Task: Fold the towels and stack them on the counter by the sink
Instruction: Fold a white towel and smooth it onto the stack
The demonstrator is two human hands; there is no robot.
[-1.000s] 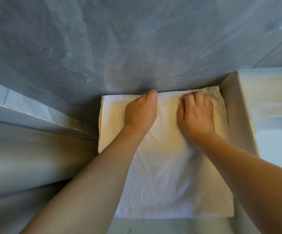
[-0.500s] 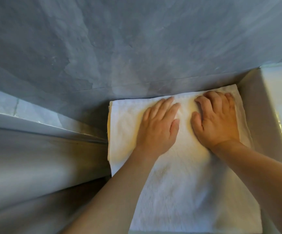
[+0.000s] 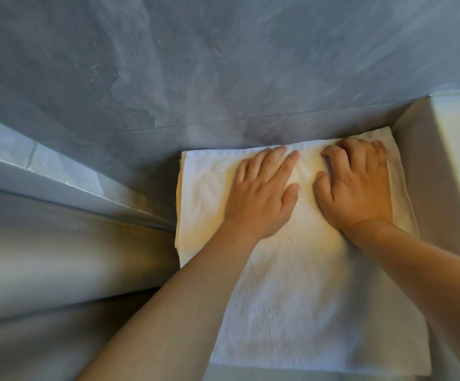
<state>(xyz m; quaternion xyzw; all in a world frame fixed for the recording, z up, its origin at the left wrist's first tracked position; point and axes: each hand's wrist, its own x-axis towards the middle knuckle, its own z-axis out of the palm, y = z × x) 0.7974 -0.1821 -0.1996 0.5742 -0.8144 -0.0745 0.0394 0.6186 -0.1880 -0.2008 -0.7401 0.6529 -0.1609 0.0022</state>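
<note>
A white folded towel (image 3: 300, 303) lies flat on the counter, its far edge against the grey wall. Layered edges of folded cloth show along its left side. My left hand (image 3: 261, 196) rests palm down on the far middle of the towel with fingers straight and spread. To its right, my right hand (image 3: 358, 188) presses the towel's far right part, fingers slightly bent and fingertips near the far edge. Neither hand grips any cloth.
A grey marbled wall (image 3: 223, 72) rises right behind the towel. A white basin side (image 3: 432, 171) stands close against the towel's right edge. A grey ledge (image 3: 66, 185) and a lower panel run along the left.
My left hand has gone from curled at the towel's far edge to flat with spread fingers. My right hand has flattened too. The view has shifted, so the towel sits further right.
</note>
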